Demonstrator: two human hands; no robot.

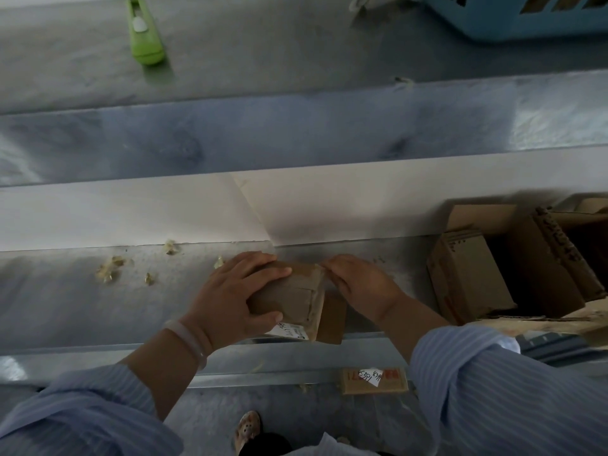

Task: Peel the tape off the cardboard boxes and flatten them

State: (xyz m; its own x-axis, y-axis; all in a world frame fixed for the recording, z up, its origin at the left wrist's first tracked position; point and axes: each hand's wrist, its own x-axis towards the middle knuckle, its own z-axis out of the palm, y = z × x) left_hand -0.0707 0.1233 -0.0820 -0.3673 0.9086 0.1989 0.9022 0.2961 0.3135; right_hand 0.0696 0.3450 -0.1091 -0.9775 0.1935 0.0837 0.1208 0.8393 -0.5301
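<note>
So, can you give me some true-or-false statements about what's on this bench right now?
The left hand grips a small cardboard box. True.
The right hand holds the green cutter. False: the cutter lies untouched farther back; that hand picks at the box's corner.
A blue basket sits at the far right. True.
The tape scraps lie inside the basket. False: they lie on the bench, left of the hands.
</note>
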